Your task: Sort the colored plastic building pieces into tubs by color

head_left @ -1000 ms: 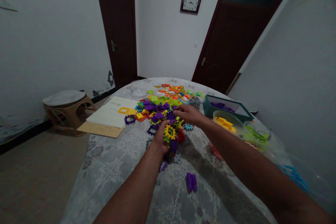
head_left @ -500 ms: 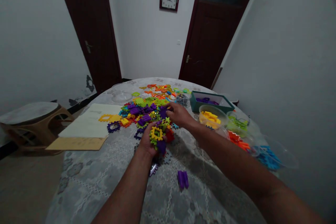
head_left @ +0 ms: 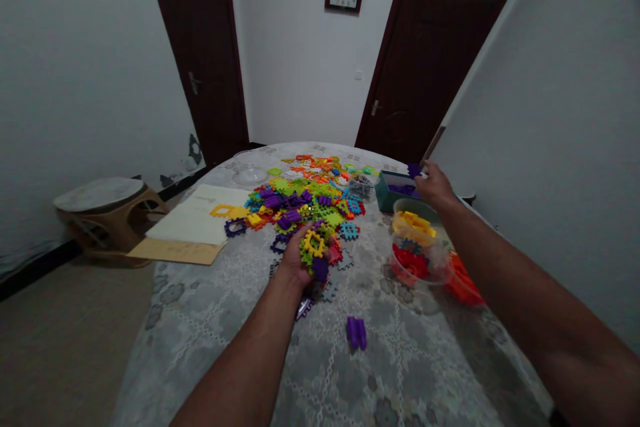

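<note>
The right hand (head_left: 434,183) is pinching a purple toothed tile (head_left: 413,170) at the teal box (head_left: 384,197), apparently placing it, which calls for a loosened pinch, while the left hand (head_left: 297,257) is clutching mixed toothed tiles (head_left: 314,254).

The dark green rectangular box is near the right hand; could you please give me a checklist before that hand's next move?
1. Right hand gripping dark purple toothed piece: ok.
2. Piece directly above the dark green rectangular box: cannot tell.
3. Box open, purple pieces visible inside: ok.
4. Left hand holding yellow toothed ring and lime-green pieces: ok.
5. Grey patterned tablecloth clear of the purple double-cylinder block: not ok.
</note>
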Demonstrator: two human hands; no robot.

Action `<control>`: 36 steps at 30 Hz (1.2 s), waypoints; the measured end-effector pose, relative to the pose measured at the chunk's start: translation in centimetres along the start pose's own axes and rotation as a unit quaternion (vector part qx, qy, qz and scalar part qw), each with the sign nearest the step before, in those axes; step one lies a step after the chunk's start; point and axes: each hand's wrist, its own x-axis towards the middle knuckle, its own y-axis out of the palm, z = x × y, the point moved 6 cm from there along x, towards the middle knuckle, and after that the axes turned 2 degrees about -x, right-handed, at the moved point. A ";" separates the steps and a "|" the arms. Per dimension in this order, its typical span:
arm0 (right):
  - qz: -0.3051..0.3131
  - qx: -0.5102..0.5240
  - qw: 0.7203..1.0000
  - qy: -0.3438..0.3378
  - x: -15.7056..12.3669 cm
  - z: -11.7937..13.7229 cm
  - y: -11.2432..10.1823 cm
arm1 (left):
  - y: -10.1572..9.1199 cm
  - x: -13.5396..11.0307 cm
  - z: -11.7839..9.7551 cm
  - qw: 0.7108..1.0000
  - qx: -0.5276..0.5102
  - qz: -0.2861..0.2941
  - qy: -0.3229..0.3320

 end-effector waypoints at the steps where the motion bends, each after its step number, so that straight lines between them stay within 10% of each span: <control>1: -0.010 -0.017 1.000 -0.002 0.0 -0.1 -0.1 | 0.0 0.1 0.0 1.000 -0.003 0.004 -0.001; 6: 0.108 0.049 0.987 -0.105 -4.6 4.9 2.9 | -0.1 0.2 0.2 1.000 -0.010 0.012 -0.012; 13: 0.322 0.164 0.897 -0.254 -15.2 15.0 7.2 | 0.3 0.3 0.5 0.999 -0.012 0.038 -0.027; 36: 0.229 0.042 0.927 -0.294 -16.8 16.6 8.2 | 0.9 -0.4 0.4 0.998 -0.037 0.049 -0.029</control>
